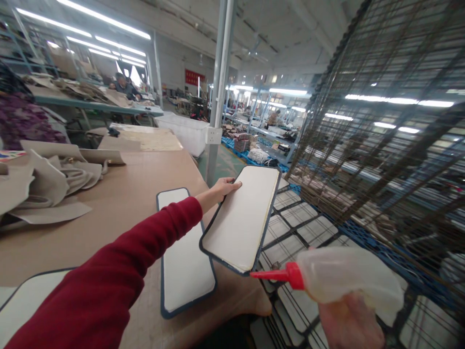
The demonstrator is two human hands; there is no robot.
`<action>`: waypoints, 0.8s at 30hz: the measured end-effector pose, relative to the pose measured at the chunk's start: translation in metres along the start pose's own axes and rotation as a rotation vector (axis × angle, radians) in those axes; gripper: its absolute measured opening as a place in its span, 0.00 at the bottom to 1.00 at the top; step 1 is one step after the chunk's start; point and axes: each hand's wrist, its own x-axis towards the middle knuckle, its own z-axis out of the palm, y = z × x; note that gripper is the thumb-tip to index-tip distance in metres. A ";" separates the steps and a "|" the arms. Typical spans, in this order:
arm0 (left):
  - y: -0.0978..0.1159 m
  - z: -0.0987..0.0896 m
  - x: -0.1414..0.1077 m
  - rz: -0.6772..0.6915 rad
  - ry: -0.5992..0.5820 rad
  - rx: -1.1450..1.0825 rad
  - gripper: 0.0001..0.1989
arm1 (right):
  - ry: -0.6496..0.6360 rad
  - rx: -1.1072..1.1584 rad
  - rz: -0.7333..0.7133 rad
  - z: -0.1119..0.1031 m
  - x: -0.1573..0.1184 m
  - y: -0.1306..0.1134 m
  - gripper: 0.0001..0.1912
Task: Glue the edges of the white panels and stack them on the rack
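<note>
Cut pieces (60, 182) lie on the worktable's (134, 182) left, a flat panel (189, 274) on its right; right of the worktable are a squeeze bottle (348, 276) and a wire rack (397, 165).

No text can be read. A red banner (195, 77) hangs far back in the hall, just left of the tall pale post (221, 63). It is wider than it is high and bears small light marks, seemingly in two rows, like writing, too small and blurred to tell what they say.
</note>
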 end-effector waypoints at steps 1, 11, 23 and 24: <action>0.000 0.002 -0.002 0.016 0.007 0.008 0.22 | 0.046 0.070 0.041 0.013 0.009 -0.006 0.08; -0.005 0.031 -0.034 0.123 -0.303 0.028 0.30 | 0.248 0.359 0.096 0.055 0.088 0.019 0.33; -0.011 0.032 -0.030 -0.110 -0.377 -0.059 0.25 | 0.280 0.293 0.186 0.049 0.080 0.029 0.34; -0.012 0.031 -0.028 -0.161 -0.382 -0.067 0.24 | 0.283 0.292 0.188 0.049 0.078 0.030 0.35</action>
